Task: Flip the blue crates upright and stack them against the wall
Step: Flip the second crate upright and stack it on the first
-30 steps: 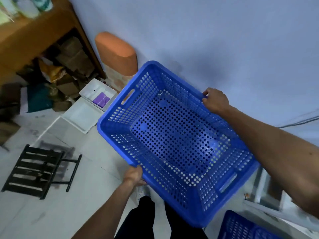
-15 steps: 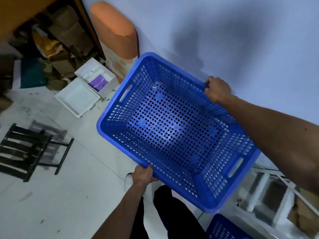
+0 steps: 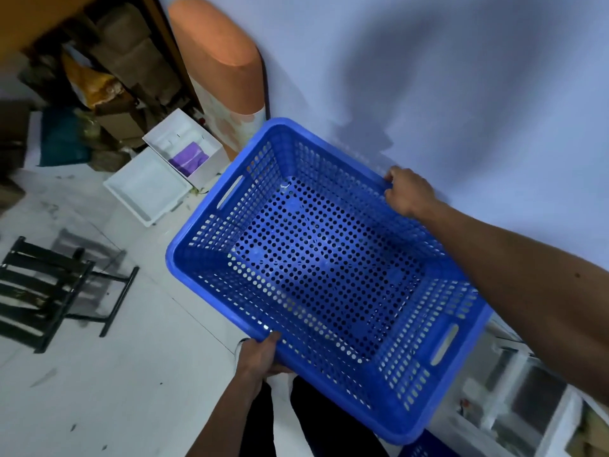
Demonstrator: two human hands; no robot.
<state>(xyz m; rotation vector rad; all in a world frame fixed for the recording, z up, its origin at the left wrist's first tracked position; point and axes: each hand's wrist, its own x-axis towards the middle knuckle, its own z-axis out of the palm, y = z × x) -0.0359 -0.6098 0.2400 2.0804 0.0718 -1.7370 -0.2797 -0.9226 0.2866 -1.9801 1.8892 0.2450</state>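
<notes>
A perforated blue crate is upright, its open top facing me, held in the air next to the pale wall. My left hand grips the near long rim. My right hand grips the far long rim, on the wall side. The crate's far corner is close to the wall, whether it touches I cannot tell. A sliver of a second blue crate shows at the bottom edge, mostly hidden under the held one.
An orange rounded cushion leans on the wall at the left. Two white trays, one holding a purple item, lie on the floor. A black folding rack lies at far left. A white frame sits at lower right. Boxes clutter under a wooden shelf.
The crate has come lower and nearer the wall, and the view has tipped down. Both hands keep the same hold on the rims.
</notes>
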